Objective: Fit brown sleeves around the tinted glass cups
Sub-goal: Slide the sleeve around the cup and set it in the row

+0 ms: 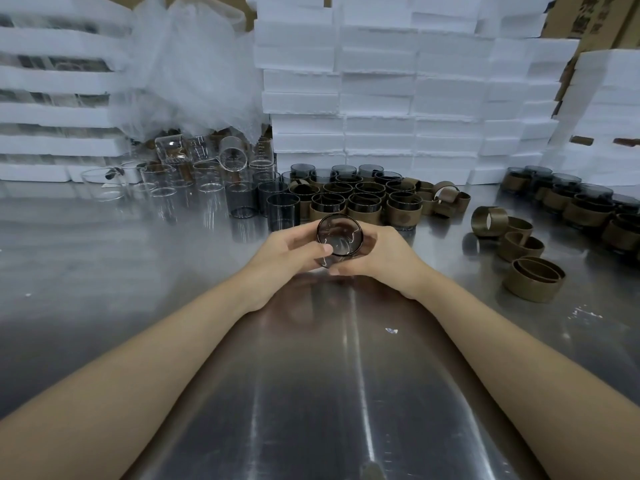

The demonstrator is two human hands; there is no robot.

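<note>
1. A tinted glass cup [339, 235] is held at centre above the bench [138, 271], mouth tilted toward the camera.
2. It is clasped in the grip of the left hand [287, 252] and right hand [384, 254].
3. Sleeving is judged to be the step in hand; brown sleeves [519, 247] lie at 3 o'clock, and one must be slid squarely on.

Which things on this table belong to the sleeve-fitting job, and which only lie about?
Job: tinted cup held by left hand and right hand; loose brown sleeves; bare tinted cups; sleeved cups.
Lying about: clear glasses; white foam boxes; plastic wrap.
</note>
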